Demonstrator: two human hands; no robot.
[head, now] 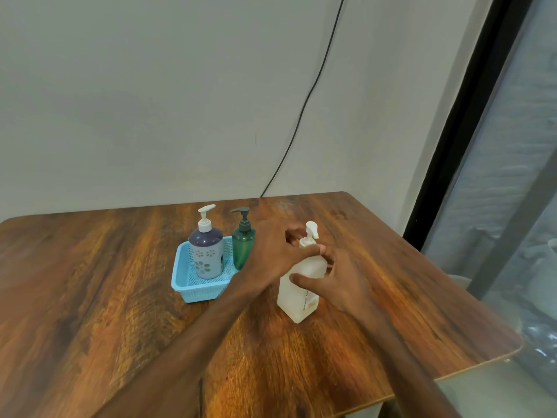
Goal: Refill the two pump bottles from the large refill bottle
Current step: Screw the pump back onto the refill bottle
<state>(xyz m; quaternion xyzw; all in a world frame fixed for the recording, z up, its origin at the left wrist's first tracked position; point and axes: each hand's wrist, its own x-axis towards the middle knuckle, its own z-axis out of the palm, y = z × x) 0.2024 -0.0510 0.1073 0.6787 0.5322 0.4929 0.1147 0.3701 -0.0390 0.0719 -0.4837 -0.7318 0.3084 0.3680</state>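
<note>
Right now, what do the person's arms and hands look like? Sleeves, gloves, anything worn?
The left forearm and right forearm are bare to the frame edge, no sleeves in view. The left hand and right hand wear no gloves; no watch, band or ring shows on the visible sides.

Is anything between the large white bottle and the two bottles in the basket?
Only the left hand, holding the refill bottle at its neck, lies between. The purple bottle and green bottle have pumps on.
</note>
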